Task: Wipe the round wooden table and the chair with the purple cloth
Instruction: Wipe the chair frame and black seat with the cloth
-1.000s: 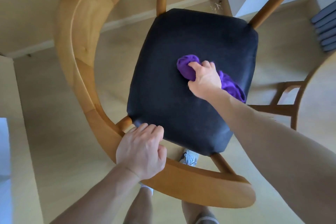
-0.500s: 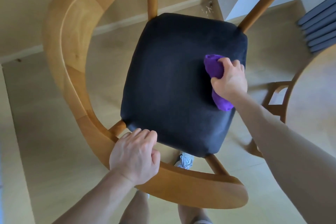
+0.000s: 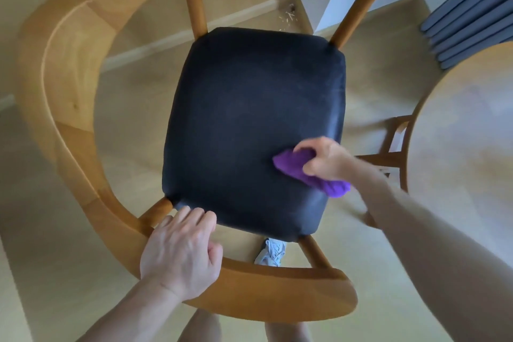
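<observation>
We look straight down on a chair with a curved honey-coloured wooden frame (image 3: 69,69) and a black, square, padded leather-like seat (image 3: 249,119). Our right hand (image 3: 326,157) sits near the seat's right edge, toward the corner closest to us, with its fingers curled around a bunched purple cloth (image 3: 302,168). The cloth lies against the seat surface; 1 end pokes out to the left of the hand and the other end hangs past the seat's right edge. This hand and the cloth look slightly blurred.

Our left hand (image 3: 180,255) grasps the chair's curved wooden rail at the near left, fingers wrapped over the top of the rail and knuckles just beside the seat's near-left corner, the thumb tucked in on the right side.

The round light wooden table (image 3: 466,130) shows only partly at the right edge of the view, well apart from the cloth. Beneath the chair we see a pale wood floor (image 3: 55,230) and a white sneaker (image 3: 270,253) between the seat and the near rail.
</observation>
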The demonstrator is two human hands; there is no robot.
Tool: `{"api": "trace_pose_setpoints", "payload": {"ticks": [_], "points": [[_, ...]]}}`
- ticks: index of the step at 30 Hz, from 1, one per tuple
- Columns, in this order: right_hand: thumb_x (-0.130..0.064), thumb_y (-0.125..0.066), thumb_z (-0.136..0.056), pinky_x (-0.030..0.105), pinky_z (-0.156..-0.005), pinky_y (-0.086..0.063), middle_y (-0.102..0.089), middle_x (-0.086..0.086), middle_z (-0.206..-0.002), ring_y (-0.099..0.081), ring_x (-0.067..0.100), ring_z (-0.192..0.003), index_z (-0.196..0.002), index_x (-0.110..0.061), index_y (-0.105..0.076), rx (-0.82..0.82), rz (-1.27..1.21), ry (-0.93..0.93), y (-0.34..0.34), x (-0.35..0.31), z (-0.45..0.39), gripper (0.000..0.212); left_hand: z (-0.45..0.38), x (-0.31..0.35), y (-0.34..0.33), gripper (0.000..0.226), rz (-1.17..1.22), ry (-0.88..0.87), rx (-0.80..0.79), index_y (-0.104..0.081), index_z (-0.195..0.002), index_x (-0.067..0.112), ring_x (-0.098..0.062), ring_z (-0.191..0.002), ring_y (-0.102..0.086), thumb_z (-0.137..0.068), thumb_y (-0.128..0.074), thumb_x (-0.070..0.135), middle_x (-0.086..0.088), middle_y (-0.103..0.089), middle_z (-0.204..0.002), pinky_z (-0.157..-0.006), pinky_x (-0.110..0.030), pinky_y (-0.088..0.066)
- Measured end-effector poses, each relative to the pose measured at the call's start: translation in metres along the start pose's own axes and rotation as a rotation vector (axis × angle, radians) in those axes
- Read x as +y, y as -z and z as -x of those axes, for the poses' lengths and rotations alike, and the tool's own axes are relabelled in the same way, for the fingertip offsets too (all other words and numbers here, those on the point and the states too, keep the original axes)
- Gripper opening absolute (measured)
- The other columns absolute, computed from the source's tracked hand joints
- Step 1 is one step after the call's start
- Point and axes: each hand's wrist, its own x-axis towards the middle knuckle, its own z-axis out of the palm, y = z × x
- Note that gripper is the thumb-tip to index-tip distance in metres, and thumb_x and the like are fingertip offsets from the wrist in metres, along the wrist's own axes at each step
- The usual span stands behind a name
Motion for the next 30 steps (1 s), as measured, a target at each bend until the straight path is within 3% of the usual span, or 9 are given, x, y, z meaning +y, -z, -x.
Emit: {"api": "trace_pose_setpoints", "payload": {"ticks": [4, 6, 8, 12, 14, 18, 22, 26, 30], "points": [[-0.023, -0.063, -0.071, 0.034, -0.087, -0.045, -0.058, 0.005, -0.12, -0.056, 0.03, -0.113, -0.132, -0.027, -0.06, 0.477, -0.077, -0.087, 0.074, 0.023, -0.037, 0.061, 0.002, 0.001, -0.001, 0.013, 0.017, 0.005, -0.001, -0.066, -0.075, 0.018, -0.021, -0.063, -0.061, -0.065, -0.065, 0.026, -0.002, -0.066, -0.071, -0.055, -0.036, -0.058], [-0.015, -0.064, -0.079, 0.044, -0.098, -0.048, -0.051, 0.011, -0.129, -0.049, 0.036, -0.124, -0.143, -0.022, -0.05, 0.603, -0.037, -0.129, 0.094, 0.026, -0.056, 0.065, 0.002, 0.002, -0.001, 0.011, 0.024, 0.012, -0.001, -0.065, -0.074, 0.018, -0.02, -0.063, -0.06, -0.066, -0.064, 0.026, -0.001, -0.065, -0.071, -0.056, -0.035, -0.057], [-0.012, -0.061, -0.082, 0.048, -0.103, -0.047, -0.048, 0.013, -0.133, -0.044, 0.038, -0.128, -0.146, -0.023, -0.045, 0.596, -0.002, -0.168, 0.093, 0.022, -0.068, 0.067, 0.002, 0.002, -0.001, 0.009, 0.027, 0.013, 0.02, -0.063, -0.075, 0.019, -0.019, -0.064, -0.057, -0.069, -0.061, 0.025, 0.001, -0.063, -0.071, -0.057, -0.032, -0.054], [-0.011, -0.061, -0.073, 0.042, -0.088, -0.043, -0.047, 0.008, -0.124, -0.043, 0.036, -0.119, -0.128, -0.028, -0.048, 0.508, 0.166, -0.111, 0.039, 0.004, -0.054, 0.059, 0.001, 0.002, -0.002, 0.02, 0.017, 0.009, 0.049, -0.06, -0.075, 0.019, -0.017, -0.065, -0.051, -0.077, -0.043, 0.028, 0.002, -0.059, -0.07, -0.06, -0.028, -0.043], [-0.011, -0.061, -0.067, 0.042, -0.084, -0.043, -0.047, 0.005, -0.115, -0.045, 0.036, -0.115, -0.119, -0.028, -0.05, 0.453, 0.245, -0.029, -0.005, 0.003, -0.028, 0.056, 0.002, 0.002, -0.001, 0.015, 0.018, 0.022, 0.041, -0.059, -0.075, 0.019, -0.016, -0.065, -0.049, -0.076, -0.046, 0.027, 0.002, -0.059, -0.07, -0.061, -0.027, -0.04], [-0.014, -0.064, -0.067, 0.037, -0.076, -0.042, -0.04, -0.007, -0.105, -0.043, 0.029, -0.115, -0.111, -0.034, -0.047, 0.249, 0.288, 0.125, -0.066, 0.017, 0.021, 0.052, 0.002, 0.002, -0.001, 0.008, 0.023, 0.07, -0.018, -0.059, -0.078, 0.021, -0.016, -0.065, -0.052, -0.075, -0.054, 0.026, 0.004, -0.06, -0.072, -0.058, -0.027, -0.046], [-0.017, -0.063, -0.065, 0.028, -0.078, -0.042, -0.049, -0.012, -0.104, -0.051, 0.021, -0.11, -0.11, -0.035, -0.06, 0.014, 0.157, 0.133, -0.05, 0.029, 0.034, 0.049, -0.002, 0.0, -0.002, 0.025, -0.005, 0.135, -0.122, -0.064, -0.1, 0.026, -0.013, -0.075, -0.058, -0.082, -0.049, 0.035, 0.009, -0.066, -0.088, -0.06, -0.026, -0.054], [-0.022, -0.055, -0.055, 0.023, -0.087, -0.04, -0.063, -0.003, -0.111, -0.06, 0.021, -0.105, -0.116, -0.023, -0.069, 0.331, -0.143, 0.033, -0.003, 0.04, 0.032, 0.062, -0.021, 0.015, 0.0, 0.028, 0.121, 0.119, -0.093, -0.066, -0.111, 0.027, -0.011, -0.08, -0.061, -0.086, -0.057, 0.035, 0.009, -0.071, -0.099, -0.067, -0.023, -0.054], [-0.011, -0.065, -0.069, 0.031, -0.087, -0.046, -0.055, 0.001, -0.122, -0.055, 0.024, -0.108, -0.132, -0.022, -0.058, 0.605, -0.227, -0.042, 0.035, 0.055, 0.005, 0.065, -0.061, 0.055, 0.005, 0.027, 0.22, 0.003, 0.002, -0.063, -0.118, 0.022, -0.014, -0.091, -0.065, -0.091, -0.062, 0.023, 0.007, -0.069, -0.106, -0.075, -0.031, -0.059]]}}
